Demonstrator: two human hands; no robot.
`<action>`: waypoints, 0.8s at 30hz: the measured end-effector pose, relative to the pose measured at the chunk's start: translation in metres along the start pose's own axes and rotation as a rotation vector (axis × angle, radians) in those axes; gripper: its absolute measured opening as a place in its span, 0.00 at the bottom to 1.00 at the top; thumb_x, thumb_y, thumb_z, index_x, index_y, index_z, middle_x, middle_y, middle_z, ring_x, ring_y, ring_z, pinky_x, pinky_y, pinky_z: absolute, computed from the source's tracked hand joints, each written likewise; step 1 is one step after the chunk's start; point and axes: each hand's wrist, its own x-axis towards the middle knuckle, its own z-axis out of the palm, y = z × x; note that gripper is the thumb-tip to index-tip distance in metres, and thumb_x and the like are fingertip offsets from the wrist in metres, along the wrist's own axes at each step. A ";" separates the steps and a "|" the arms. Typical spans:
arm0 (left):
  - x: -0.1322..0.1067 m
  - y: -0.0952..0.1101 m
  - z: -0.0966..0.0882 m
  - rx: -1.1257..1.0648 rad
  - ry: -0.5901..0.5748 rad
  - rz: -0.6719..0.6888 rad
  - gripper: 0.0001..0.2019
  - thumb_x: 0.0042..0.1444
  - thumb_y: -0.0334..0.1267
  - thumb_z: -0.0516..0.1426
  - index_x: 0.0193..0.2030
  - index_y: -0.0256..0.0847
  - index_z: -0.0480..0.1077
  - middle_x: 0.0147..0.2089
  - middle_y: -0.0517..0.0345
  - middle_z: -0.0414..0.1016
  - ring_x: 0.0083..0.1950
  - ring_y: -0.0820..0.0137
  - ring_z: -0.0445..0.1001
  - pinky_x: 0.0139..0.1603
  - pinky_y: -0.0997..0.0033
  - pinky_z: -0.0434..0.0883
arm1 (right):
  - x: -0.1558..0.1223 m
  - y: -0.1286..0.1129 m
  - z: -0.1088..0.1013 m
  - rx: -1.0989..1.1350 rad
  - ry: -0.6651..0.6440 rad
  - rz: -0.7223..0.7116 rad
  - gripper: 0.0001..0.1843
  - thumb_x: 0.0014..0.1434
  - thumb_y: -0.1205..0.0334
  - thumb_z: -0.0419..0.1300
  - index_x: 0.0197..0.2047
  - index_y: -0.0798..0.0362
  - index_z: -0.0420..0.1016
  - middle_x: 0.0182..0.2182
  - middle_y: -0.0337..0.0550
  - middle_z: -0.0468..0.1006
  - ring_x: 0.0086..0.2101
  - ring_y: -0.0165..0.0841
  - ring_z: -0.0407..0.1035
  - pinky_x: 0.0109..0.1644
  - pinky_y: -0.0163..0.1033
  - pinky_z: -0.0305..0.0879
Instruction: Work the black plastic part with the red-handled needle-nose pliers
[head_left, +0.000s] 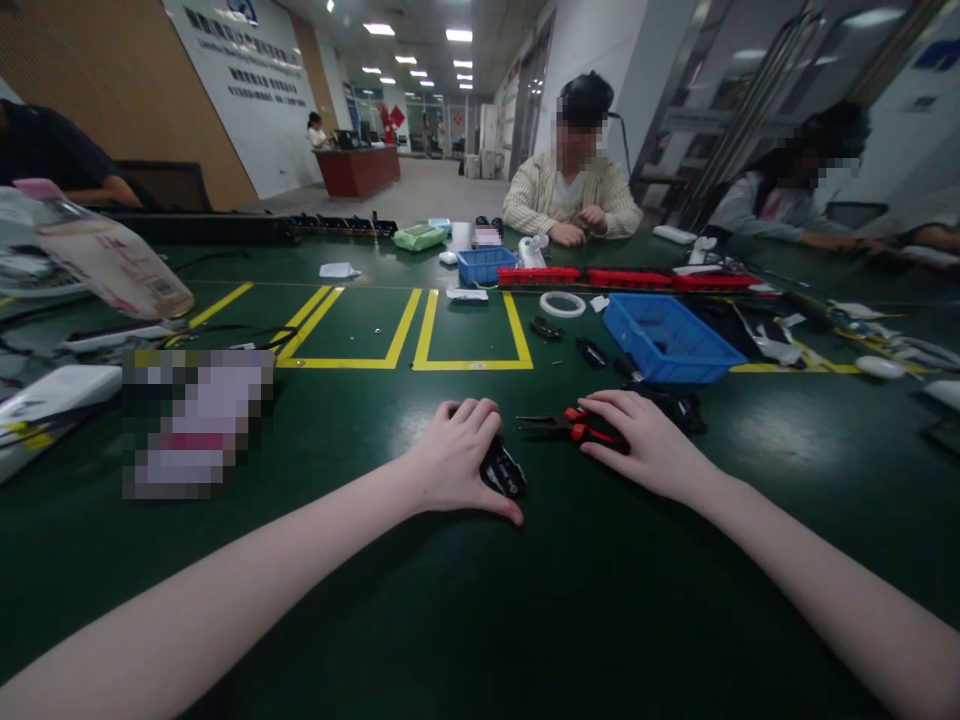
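Observation:
My left hand (463,458) curls its fingers over a small black part with white printing (504,470), which lies on the green table. Its thumb sticks out along the near side of the part. A pair of needle-nose pliers (559,426) with red and black handles lies to the right, jaws pointing left toward that hand. My right hand (646,440) is around the handle ends, thumb on the near side and fingers on the far side; the palm hides part of the grips. More black parts (679,408) lie just beyond the right hand.
A blue bin (671,338) stands beyond my right hand, with a white ring (562,304) beside it. Yellow tape (472,365) marks boxes on the table. Red strips (626,280) and a small blue bin (486,265) lie farther back. A bottle (112,255) stands left. A person (574,190) sits opposite.

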 end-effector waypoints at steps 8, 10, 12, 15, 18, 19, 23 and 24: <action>-0.001 0.002 -0.013 -0.037 -0.110 -0.020 0.47 0.39 0.77 0.52 0.52 0.36 0.65 0.60 0.42 0.63 0.59 0.48 0.62 0.59 0.45 0.59 | 0.004 0.000 -0.014 0.121 -0.003 0.081 0.16 0.62 0.49 0.53 0.44 0.49 0.75 0.41 0.45 0.78 0.41 0.38 0.72 0.44 0.47 0.70; 0.000 0.001 -0.016 -0.048 -0.132 -0.024 0.46 0.39 0.76 0.53 0.53 0.38 0.65 0.61 0.42 0.62 0.60 0.48 0.61 0.59 0.45 0.58 | 0.006 0.002 -0.022 0.152 -0.010 0.126 0.16 0.63 0.50 0.52 0.39 0.48 0.77 0.35 0.41 0.79 0.34 0.35 0.73 0.37 0.42 0.70; 0.000 -0.001 -0.019 -0.055 -0.159 -0.019 0.45 0.39 0.75 0.54 0.53 0.39 0.65 0.61 0.42 0.62 0.60 0.47 0.61 0.59 0.44 0.58 | 0.007 0.005 -0.028 0.179 0.004 0.173 0.16 0.63 0.49 0.52 0.36 0.47 0.78 0.29 0.39 0.79 0.28 0.32 0.72 0.30 0.39 0.67; 0.001 -0.006 -0.024 -0.078 -0.200 0.005 0.43 0.39 0.73 0.57 0.52 0.40 0.65 0.60 0.44 0.63 0.59 0.48 0.62 0.59 0.45 0.58 | 0.010 0.005 -0.029 0.213 0.099 0.241 0.18 0.62 0.47 0.52 0.32 0.49 0.76 0.24 0.37 0.77 0.23 0.31 0.69 0.26 0.38 0.63; 0.001 -0.012 -0.028 -0.111 -0.203 0.048 0.39 0.41 0.69 0.60 0.52 0.41 0.65 0.59 0.46 0.63 0.58 0.51 0.63 0.59 0.47 0.59 | 0.012 0.005 -0.021 0.243 0.233 0.285 0.18 0.61 0.46 0.54 0.29 0.50 0.72 0.23 0.38 0.74 0.23 0.30 0.67 0.27 0.38 0.63; 0.001 -0.014 -0.028 -0.124 -0.199 0.063 0.38 0.42 0.67 0.61 0.52 0.41 0.65 0.58 0.47 0.64 0.57 0.51 0.63 0.59 0.48 0.58 | 0.012 0.006 -0.017 0.251 0.268 0.293 0.18 0.60 0.46 0.55 0.28 0.50 0.71 0.23 0.38 0.74 0.23 0.30 0.67 0.27 0.38 0.63; 0.001 -0.020 -0.025 -0.171 -0.181 0.093 0.40 0.43 0.65 0.62 0.57 0.41 0.63 0.59 0.45 0.63 0.58 0.52 0.62 0.59 0.49 0.59 | 0.013 0.012 -0.003 0.287 0.295 0.284 0.19 0.59 0.45 0.56 0.25 0.51 0.67 0.21 0.37 0.71 0.23 0.30 0.65 0.27 0.38 0.61; 0.001 -0.021 -0.024 -0.176 -0.178 0.098 0.41 0.43 0.64 0.62 0.59 0.42 0.61 0.59 0.45 0.63 0.58 0.52 0.62 0.59 0.50 0.59 | 0.013 0.013 -0.001 0.294 0.277 0.273 0.19 0.60 0.46 0.55 0.25 0.51 0.67 0.21 0.37 0.71 0.22 0.30 0.64 0.27 0.38 0.61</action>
